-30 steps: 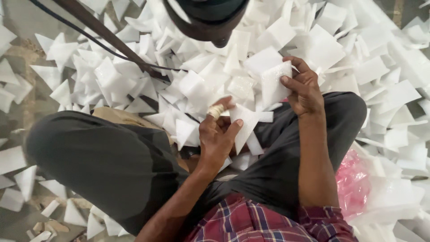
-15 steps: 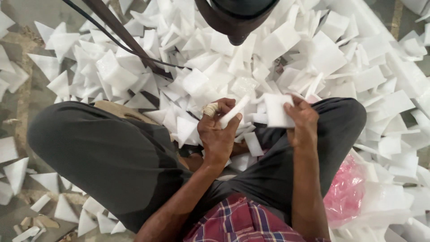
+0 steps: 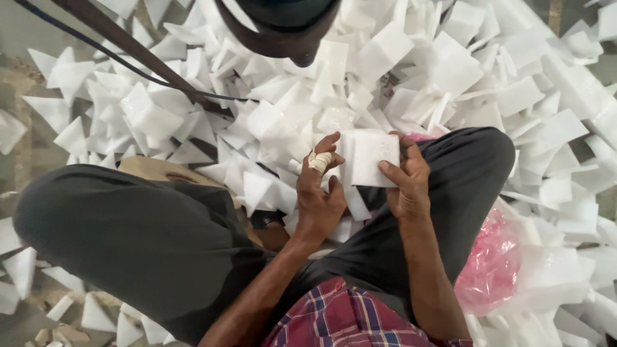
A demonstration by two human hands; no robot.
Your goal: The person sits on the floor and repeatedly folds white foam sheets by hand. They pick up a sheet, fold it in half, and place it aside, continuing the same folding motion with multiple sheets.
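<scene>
1. Heap of white foam pieces (image 3: 450, 71) — squares and triangles spread over the floor ahead and on both sides; pink plastic bag (image 3: 495, 257) lies just beside the right knee.
2. Person sits cross-legged in dark trousers (image 3: 128, 238); both forearms run up from the lap and the hands meet over it.
3. White square foam sheet (image 3: 371, 157) is held upright between the two hands, above the right thigh, clear of the heap.
4. Right hand (image 3: 406, 180) grasps the sheet's right edge — thumb across its face, fingers behind.
5. Left hand (image 3: 318, 193), one finger taped, pinches the sheet's left edge with its fingertips.
6. Judgement: one sheet is being handled or checked; the next move calls for a steady two-handed hold.
</scene>
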